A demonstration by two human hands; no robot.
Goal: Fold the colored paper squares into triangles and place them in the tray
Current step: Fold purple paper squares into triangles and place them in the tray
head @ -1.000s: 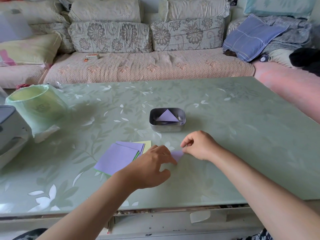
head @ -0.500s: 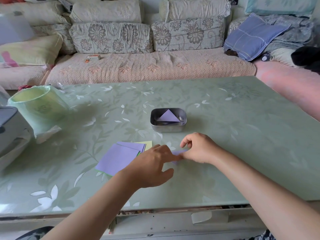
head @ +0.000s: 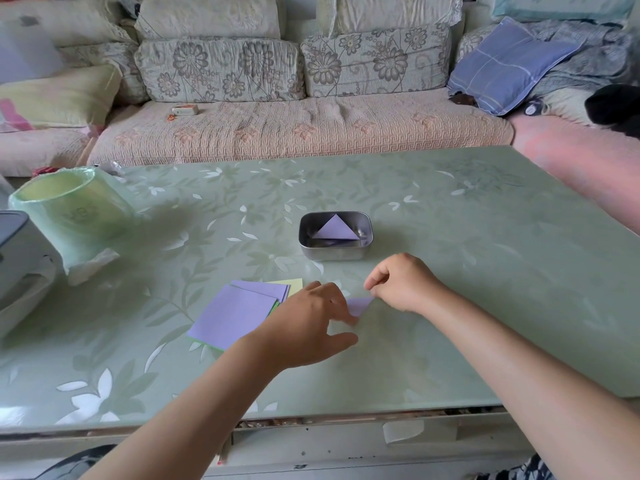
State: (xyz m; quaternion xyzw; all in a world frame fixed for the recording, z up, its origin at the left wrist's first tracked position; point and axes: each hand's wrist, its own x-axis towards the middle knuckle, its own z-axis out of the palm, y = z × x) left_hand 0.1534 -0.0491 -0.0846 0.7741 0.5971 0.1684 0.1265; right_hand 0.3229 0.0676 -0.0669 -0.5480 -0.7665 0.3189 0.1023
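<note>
Hands (head: 306, 327) (head: 405, 285) on lilac paper (head: 358, 304), corner pointing right

Head cam, fwd/down, near table (head: 467, 271)

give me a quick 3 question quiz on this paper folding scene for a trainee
1. True or false: the metal tray already holds one folded purple triangle.
2. Where does the stack of paper squares lie? A) on the table, left of the left hand; B) inside the tray; C) on the sofa.
3. What colour is the small paper that the left hand presses on and the right hand pinches at a corner?

Key: 1 true; 2 A; 3 purple.
</note>
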